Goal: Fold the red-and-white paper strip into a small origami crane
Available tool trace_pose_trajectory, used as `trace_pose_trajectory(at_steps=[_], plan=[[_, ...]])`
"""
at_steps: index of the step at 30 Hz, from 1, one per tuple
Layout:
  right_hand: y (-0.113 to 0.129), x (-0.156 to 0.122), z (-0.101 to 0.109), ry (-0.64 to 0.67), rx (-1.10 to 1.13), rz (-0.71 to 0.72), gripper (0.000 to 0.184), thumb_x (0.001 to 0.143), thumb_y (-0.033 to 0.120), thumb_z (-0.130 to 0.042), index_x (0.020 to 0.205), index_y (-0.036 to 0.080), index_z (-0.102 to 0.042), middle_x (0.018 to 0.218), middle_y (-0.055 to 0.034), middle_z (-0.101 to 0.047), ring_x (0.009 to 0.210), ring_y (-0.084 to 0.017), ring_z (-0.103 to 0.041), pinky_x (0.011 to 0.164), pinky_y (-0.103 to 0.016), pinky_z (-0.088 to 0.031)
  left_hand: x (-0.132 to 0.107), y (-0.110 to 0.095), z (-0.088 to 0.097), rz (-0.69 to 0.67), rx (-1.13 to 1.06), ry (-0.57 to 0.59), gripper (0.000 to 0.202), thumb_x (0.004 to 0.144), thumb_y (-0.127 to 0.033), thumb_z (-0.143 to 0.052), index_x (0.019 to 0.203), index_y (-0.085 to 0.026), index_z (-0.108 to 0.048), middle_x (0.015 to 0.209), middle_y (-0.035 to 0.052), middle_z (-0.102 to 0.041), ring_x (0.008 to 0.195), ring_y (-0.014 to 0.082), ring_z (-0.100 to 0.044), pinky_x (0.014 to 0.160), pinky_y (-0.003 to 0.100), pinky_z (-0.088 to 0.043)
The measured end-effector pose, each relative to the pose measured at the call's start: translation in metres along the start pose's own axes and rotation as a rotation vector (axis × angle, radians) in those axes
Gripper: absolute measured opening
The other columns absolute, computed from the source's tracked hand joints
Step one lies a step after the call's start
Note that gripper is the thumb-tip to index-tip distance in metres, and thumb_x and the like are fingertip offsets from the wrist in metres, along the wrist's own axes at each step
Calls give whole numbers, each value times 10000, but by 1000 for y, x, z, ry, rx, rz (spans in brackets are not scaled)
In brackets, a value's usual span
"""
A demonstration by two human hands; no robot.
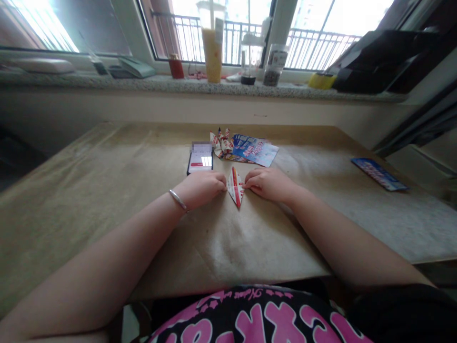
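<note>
A small folded paper piece [235, 187], white with red print and kite-shaped, lies on the brown-paper-covered table [107, 200]. My left hand [200, 187], with a silver bracelet at the wrist, is curled and pinches the paper's left edge. My right hand [268, 183] is curled too and presses its fingertips on the paper's right edge. Both hands rest on the table.
A phone [200, 160] with a lit screen lies just beyond my left hand. Finished folded paper pieces [220, 142] and blue leaflets [255, 150] lie behind it. Another blue leaflet [379, 174] lies at the right. A drink cup [213, 43], jars and a black device stand on the windowsill.
</note>
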State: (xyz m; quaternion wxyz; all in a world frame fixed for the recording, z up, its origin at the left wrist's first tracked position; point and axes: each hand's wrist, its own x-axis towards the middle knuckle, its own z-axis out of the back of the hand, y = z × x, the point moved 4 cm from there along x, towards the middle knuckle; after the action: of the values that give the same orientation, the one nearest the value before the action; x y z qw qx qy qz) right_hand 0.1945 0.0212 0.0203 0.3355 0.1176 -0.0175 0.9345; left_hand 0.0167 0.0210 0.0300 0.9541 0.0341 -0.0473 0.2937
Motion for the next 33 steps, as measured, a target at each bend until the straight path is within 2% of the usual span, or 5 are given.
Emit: trace_pose_trajectory(at_steps=[7,12,22,27,33], plan=[[4,0,2,-3,3,-6,225,803,178,-503,867,217,-715,927,-33,-688,814,-158,-610,729,-275,-440,0,-5,1,-2,2,-21,246,807,-131,-455,900,-186,-675,1115,44,-622,913,161,-601,806,283,-474],[1,-3,-1,-43,103,-39,215,802,203,-509,871,220,-713,948,-21,-686,844,-156,-616,778,-283,-462,1,-9,-1,24,-18,-31,281,803,-131,-450,1021,-143,-627,977,82,-666,909,193,-612,813,323,-492],[-3,0,-7,-125,132,-186,301,878,371,-446,917,195,-687,990,-59,-674,952,-190,-595,865,-338,-461,0,-6,-11,-96,-87,-159,304,869,-183,-421,1085,-217,-631,1025,67,-633,927,169,-568,833,317,-466],[3,1,-8,-122,115,-206,341,816,425,-532,1010,179,-666,1067,-82,-647,1008,-223,-573,910,-368,-443,1,-12,-9,-124,-140,-219,296,866,-191,-435,1083,-232,-633,998,70,-610,1059,188,-508,938,350,-422],[3,2,-15,-118,173,-163,400,776,414,-585,1094,177,-640,1159,-98,-605,1093,-239,-526,966,-392,-406,4,-12,-10,-6,-180,-205,254,858,-211,-437,1030,-182,-622,1008,85,-595,965,185,-548,873,343,-454]])
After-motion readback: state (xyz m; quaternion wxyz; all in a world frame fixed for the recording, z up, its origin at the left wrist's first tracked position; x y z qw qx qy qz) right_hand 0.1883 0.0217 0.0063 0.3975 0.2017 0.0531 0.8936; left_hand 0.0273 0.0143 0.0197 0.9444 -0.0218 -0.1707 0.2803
